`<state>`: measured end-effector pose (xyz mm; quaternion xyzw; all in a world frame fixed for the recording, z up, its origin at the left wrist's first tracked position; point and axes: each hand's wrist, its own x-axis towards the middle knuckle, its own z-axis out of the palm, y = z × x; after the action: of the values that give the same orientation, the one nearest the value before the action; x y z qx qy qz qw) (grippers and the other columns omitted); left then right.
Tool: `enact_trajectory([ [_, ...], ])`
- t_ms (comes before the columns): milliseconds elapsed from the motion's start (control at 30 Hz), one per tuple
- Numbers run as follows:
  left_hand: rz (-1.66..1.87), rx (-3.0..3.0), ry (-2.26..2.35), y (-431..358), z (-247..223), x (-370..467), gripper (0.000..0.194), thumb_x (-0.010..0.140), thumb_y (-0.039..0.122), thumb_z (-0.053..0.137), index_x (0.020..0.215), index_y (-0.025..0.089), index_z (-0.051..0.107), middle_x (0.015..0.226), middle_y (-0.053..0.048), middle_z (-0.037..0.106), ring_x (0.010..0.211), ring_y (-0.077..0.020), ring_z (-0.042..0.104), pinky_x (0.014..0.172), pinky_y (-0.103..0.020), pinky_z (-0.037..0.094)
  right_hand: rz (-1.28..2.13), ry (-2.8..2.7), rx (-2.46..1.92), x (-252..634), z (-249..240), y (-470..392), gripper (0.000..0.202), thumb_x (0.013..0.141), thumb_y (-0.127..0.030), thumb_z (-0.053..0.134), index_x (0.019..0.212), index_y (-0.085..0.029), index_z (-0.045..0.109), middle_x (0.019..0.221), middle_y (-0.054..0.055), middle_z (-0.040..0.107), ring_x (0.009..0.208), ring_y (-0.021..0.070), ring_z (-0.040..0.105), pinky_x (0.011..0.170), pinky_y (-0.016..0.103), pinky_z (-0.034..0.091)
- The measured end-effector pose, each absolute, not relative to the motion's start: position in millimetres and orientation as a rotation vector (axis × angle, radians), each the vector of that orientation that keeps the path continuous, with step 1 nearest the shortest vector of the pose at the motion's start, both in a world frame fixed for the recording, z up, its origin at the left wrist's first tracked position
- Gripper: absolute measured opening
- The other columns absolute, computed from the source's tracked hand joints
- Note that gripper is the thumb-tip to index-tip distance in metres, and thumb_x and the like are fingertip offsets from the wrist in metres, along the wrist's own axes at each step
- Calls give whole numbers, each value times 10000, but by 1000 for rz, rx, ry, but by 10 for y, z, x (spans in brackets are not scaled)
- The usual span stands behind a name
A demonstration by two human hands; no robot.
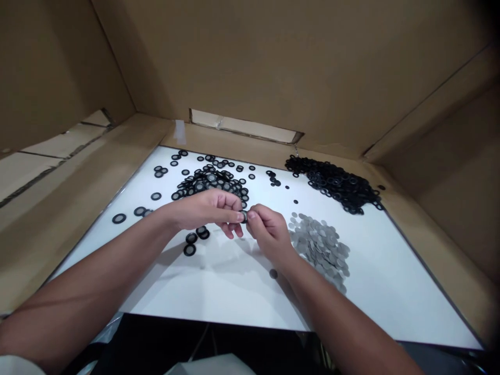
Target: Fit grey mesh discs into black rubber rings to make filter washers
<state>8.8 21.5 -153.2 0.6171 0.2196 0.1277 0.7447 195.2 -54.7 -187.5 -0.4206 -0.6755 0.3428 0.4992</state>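
Note:
Between my two hands, above the middle of the white board, is a small black ring [244, 216] with a grey centre. My left hand [214, 211] pinches its left side between thumb and fingers. The fingertips of my right hand [269, 229] close on its right side. Behind my left hand lies a heap of black rings with grey centres [211, 178]. To the right of my right hand spreads a pile of thin grey discs [320, 247]. A heap of plain black rings [339, 182] sits at the back right.
Cardboard walls [250, 62] stand around the back and sides of the white board [219, 291]. Loose rings [119, 219] are scattered at the left, with several more in front of my left hand. One grey disc [273, 273] lies by my right wrist.

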Motion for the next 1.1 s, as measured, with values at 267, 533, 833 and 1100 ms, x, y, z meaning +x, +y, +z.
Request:
enact_trajectory([
  [267, 423, 1299, 598, 211, -1623, 197, 194, 846, 315, 724, 836, 148, 625, 713, 2, 675, 607, -101, 647, 554, -209, 555, 537, -1845, -1165, 2058, -1829, -484, 322, 994, -313, 436, 692, -203, 419, 617, -39, 425, 565, 99, 392, 569, 250, 323],
  [533, 320, 1423, 562, 212, -1626, 168, 224, 877, 311, 678, 754, 146, 589, 708, -18, 667, 612, -107, 614, 579, -225, 509, 934, -1677, -1169, 2044, -1835, -477, 368, 966, -397, 475, 655, -205, 434, 584, -44, 408, 557, 105, 376, 541, 249, 322],
  [833, 221, 1421, 454, 246, -1618, 102, 218, 862, 299, 684, 742, 158, 568, 635, 6, 590, 569, -95, 523, 528, -218, 402, 854, -1724, -1083, 2027, -1878, -518, 352, 962, -370, 495, 659, -202, 437, 605, -43, 393, 565, 103, 358, 546, 251, 308],
  [1100, 381, 1300, 616, 230, -1701, 180, 197, 838, 324, 714, 872, 154, 620, 699, -1, 648, 619, -109, 609, 554, -220, 526, 775, -1845, -1206, 2116, -1850, -462, 355, 984, -385, 443, 685, -197, 480, 603, -34, 453, 566, 110, 402, 552, 243, 327],
])
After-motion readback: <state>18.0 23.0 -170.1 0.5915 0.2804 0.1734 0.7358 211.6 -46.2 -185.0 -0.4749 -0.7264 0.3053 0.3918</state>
